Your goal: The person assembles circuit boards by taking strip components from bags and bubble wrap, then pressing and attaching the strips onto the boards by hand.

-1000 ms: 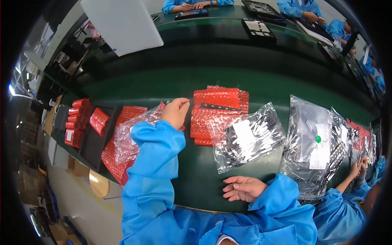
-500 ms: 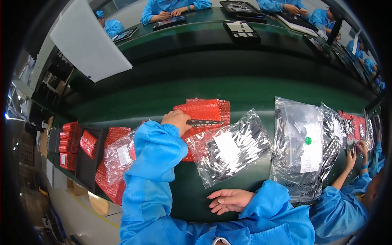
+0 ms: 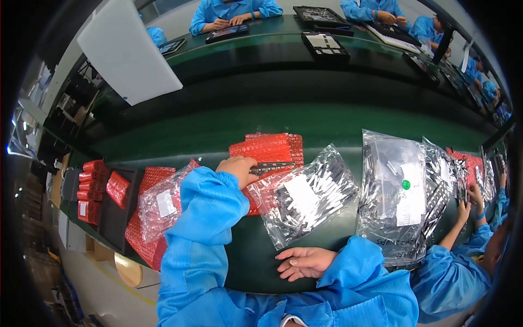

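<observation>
Head view: the dark strip (image 3: 278, 164) lies on the red bubble wrap (image 3: 260, 146) on the green surface (image 3: 248, 242), its long axis running roughly left to right. The left hand (image 3: 237, 170) is right at its left end, so the strip extends rightward from the fingers. The right hand (image 3: 306, 262) is farther off, nearer the body, empty with fingers loosely spread; the clear bag of strips (image 3: 335, 188) lies between it and the dark strip. The left hand's fingers are bent, but I cannot tell whether they grip or only touch. Its fingertips and the strip's near end are hard to make out, as is whether several strips are stacked. The bag partly covers the wrap's lower part.
</observation>
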`<state>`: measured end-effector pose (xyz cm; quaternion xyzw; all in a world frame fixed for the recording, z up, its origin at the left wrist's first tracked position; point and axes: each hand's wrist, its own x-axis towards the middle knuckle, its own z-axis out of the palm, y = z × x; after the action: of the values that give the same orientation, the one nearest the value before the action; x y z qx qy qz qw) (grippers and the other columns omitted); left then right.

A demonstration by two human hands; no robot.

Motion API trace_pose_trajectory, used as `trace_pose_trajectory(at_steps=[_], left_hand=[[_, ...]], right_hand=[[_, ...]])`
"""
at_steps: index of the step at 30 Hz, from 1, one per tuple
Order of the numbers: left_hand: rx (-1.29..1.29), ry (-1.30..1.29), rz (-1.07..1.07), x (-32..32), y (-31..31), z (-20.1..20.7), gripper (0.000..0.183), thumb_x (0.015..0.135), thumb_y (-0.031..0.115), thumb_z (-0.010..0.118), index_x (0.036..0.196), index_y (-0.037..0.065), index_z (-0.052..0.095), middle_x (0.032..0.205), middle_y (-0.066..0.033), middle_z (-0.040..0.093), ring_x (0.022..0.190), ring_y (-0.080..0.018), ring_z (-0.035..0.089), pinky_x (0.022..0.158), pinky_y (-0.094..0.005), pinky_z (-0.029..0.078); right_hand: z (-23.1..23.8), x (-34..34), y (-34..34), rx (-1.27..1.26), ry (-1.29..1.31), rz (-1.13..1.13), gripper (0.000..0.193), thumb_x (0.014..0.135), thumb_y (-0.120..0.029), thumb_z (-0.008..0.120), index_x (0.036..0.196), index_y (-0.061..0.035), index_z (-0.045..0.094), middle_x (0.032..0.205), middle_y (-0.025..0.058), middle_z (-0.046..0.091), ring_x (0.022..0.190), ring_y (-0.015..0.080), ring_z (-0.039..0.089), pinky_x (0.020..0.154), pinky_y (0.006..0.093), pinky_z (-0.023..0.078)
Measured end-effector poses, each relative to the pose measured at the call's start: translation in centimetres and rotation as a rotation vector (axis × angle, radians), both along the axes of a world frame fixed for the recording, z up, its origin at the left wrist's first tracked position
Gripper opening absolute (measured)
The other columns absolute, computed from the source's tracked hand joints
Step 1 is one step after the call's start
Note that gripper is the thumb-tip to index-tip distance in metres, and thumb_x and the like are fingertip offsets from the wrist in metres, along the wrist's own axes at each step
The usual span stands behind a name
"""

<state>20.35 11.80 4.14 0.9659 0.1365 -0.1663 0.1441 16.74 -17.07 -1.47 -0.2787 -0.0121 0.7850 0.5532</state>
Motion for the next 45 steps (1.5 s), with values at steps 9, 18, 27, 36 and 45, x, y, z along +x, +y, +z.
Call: trace_pose_trajectory(at_steps=[9, 18, 27, 36, 45], left_hand=[[-0.094, -0.178, -0.070, -0.8, 1.1, -2.0, 0.040, 0.069, 0.020, 0.071, 0.101, 0.004, 0.055, 0.091, -0.0123, 0.059, 0.087, -0.0253, 0.057, 0.077, -0.0321, 0.046], [-0.152, 0.041, -0.040, -0.8, 2.0, -0.4, 0.033, 0.064, 0.026, 0.075, 0.085, 0.004, 0.060, 0.074, -0.0094, 0.060, 0.068, -0.0192, 0.058, 0.061, -0.0292, 0.046], [-0.490, -0.327, 0.367, -4.8, 3.5, 7.6, 0.023, 0.073, 0.019, 0.069, 0.082, 0.002, 0.057, 0.069, -0.0053, 0.060, 0.065, -0.0093, 0.055, 0.057, -0.0243, 0.043], [-1.375, -0.683, 0.592, -16.3, -0.5, 6.2, 0.018, 0.080, -0.004, 0.054, 0.097, 0.000, 0.048, 0.088, -0.0125, 0.062, 0.079, -0.0162, 0.060, 0.070, -0.0259, 0.049], [-1.555, -0.222, 0.626, -21.4, -6.3, -1.2, 0.019, 0.083, -0.002, 0.053, 0.101, -0.002, 0.046, 0.093, -0.0142, 0.061, 0.083, -0.0146, 0.059, 0.070, -0.0233, 0.048]], right_hand=[[0.0, -0.1, -0.1, 0.021, 0.009, -0.006, 0.037, 0.091, -0.011, 0.044, 0.127, -0.0052, 0.036, 0.115, 0.0130, 0.050, 0.106, 0.0238, 0.051, 0.088, 0.0335, 0.043], [-0.2, 0.0, -0.1, 0.066, 0.002, 0.004, 0.039, 0.091, -0.016, 0.046, 0.128, -0.0074, 0.035, 0.114, 0.0111, 0.048, 0.105, 0.0207, 0.050, 0.086, 0.0306, 0.043], [0.1, -0.3, 0.0, 0.025, -0.039, -0.018, 0.037, 0.091, -0.011, 0.042, 0.127, -0.0047, 0.035, 0.115, 0.0138, 0.050, 0.107, 0.0258, 0.051, 0.088, 0.0356, 0.043], [-1.7, -0.6, -0.9, 0.138, 0.002, -0.132, 0.035, 0.092, -0.014, 0.042, 0.125, -0.0038, 0.037, 0.113, 0.0167, 0.051, 0.106, 0.0295, 0.052, 0.087, 0.0398, 0.044], [0.7, -1.9, -0.8, -0.035, -0.373, -0.215, 0.036, 0.092, -0.022, 0.043, 0.121, 0.0002, 0.041, 0.103, 0.0094, 0.057, 0.087, 0.0142, 0.058, 0.069, 0.0238, 0.048]])
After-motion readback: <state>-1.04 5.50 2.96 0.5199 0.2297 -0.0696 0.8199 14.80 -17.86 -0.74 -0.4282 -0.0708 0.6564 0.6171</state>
